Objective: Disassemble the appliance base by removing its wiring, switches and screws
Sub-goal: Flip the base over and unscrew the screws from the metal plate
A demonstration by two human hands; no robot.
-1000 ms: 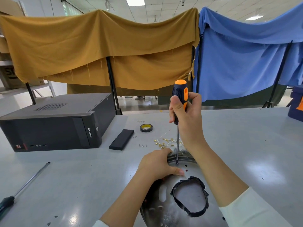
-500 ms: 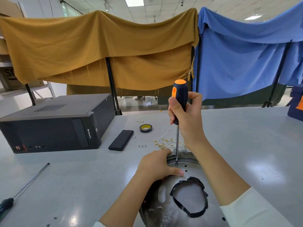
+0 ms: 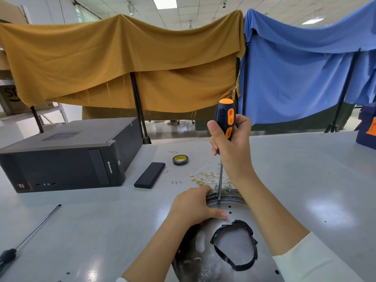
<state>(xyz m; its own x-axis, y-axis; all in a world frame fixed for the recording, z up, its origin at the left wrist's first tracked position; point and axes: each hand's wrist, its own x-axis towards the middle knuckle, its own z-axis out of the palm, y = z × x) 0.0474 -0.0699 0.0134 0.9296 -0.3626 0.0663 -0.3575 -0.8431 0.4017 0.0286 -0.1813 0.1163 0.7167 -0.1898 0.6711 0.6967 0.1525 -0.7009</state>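
Observation:
A round shiny metal appliance base [image 3: 205, 259] lies upside down at the table's near edge, with a black ring-shaped gasket [image 3: 234, 244] on it. My right hand [image 3: 232, 143] grips a black-and-orange screwdriver [image 3: 224, 119] held upright, its tip set on a screw near the base's far rim. On the base's left rim rests my left hand [image 3: 195, 204], thumb stretched along the metal. Behind the base lies a bundle of pale wires with brass terminals [image 3: 205, 178]. Three loose screws [image 3: 176, 182] lie beside them.
A black computer tower [image 3: 67, 157] lies on its side at the left. A black flat box [image 3: 149, 175] and a tape roll [image 3: 180, 160] sit mid-table. A long screwdriver [image 3: 30, 235] lies at the near left. Yellow and blue cloths hang behind the table.
The orange stripe on the screwdriver handle has turned in my right hand's grip. My left hand stays on the base rim.

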